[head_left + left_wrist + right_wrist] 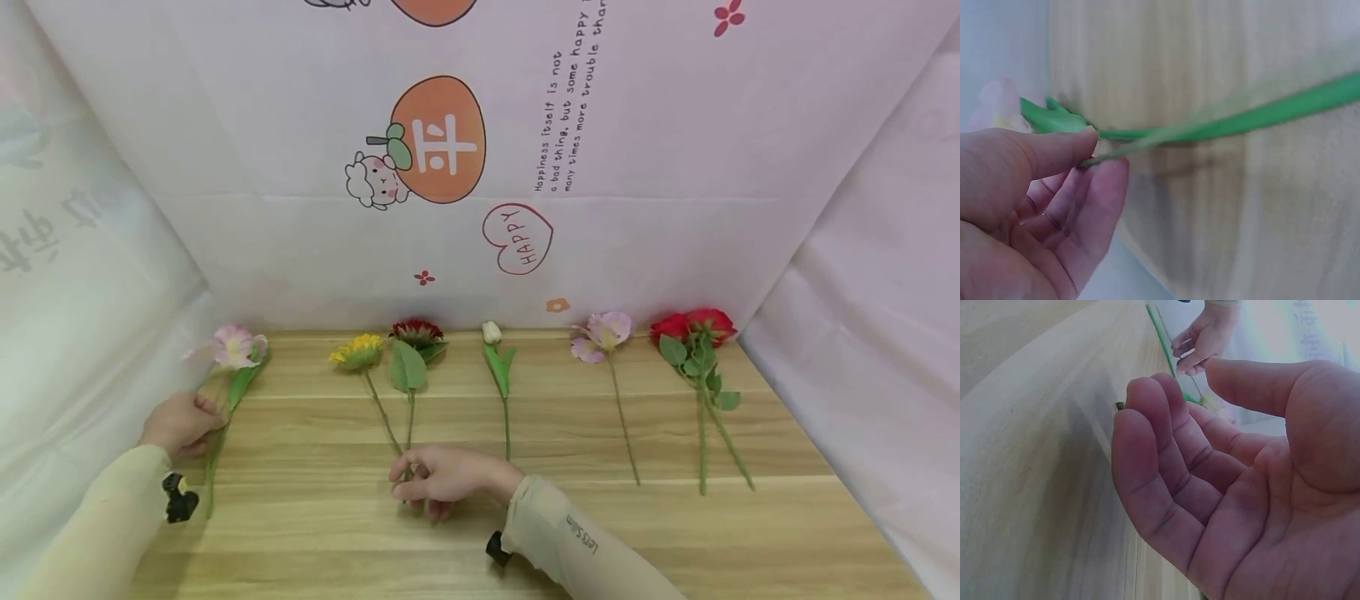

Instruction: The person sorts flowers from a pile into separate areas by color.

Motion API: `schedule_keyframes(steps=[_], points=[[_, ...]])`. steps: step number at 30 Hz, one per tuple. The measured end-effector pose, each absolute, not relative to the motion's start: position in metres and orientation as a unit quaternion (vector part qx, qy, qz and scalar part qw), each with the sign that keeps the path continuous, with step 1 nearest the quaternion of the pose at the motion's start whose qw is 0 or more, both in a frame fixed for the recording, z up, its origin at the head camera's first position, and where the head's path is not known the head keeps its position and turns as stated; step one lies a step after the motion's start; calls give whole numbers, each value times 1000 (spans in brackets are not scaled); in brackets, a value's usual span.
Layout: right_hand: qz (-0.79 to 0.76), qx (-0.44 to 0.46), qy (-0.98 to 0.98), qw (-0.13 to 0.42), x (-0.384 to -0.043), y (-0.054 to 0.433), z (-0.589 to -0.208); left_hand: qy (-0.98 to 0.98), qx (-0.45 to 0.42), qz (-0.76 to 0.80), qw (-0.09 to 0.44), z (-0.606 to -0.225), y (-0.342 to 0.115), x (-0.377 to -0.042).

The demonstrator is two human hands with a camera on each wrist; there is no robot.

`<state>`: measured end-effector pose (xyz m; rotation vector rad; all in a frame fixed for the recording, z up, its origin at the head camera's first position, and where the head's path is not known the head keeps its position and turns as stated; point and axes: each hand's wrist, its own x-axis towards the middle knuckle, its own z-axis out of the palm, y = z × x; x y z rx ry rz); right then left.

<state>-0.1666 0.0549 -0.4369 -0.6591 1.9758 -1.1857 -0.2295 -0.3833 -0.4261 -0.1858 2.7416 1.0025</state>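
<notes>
At the table's left edge my left hand [183, 423] pinches the thin stem of a pink flower [235, 346]. Beside that flower lies a green tulip stem with leaves [242, 385]; its bloom is hidden behind the petals. In the left wrist view, thumb and finger meet on the pale stem. My right hand [450, 477] is over the lower stems of a yellow sunflower [358, 352] and a dark red flower [417, 332]. The right wrist view shows its fingers [1137, 447] loosely bent, the thumb apart and nothing gripped between them. A stem end peeks out behind the fingertips.
Farther right on the wooden table [570, 542] lie a white tulip [492, 333], another pink flower [609, 330] and red roses [708, 325], blooms toward the back. White printed cloth [300, 250] stands along the back and both sides.
</notes>
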Motion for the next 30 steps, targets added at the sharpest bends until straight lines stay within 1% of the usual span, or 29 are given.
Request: schedule_keyframes(steps=[4,9,15,18,24,30], points=[[-465,-254,765,367,-167,57,-435,921,-43,372,109,-416,-375,-231],[-468,-253,763,367,-169,62,-434,893,-43,433,116,-408,-360,-234],[-475,-252,766,353,-169,65,-434,858,-36,502,104,-401,-332,-233],[-474,-262,777,322,-170,67,-433,849,-23,522,85,-399,-314,-231],[-445,-296,817,215,-168,69,-430,824,9,563,61,-395,-281,-226],[-497,-247,816,164,-164,69,-428,784,27,618,54,-397,-239,-223]])
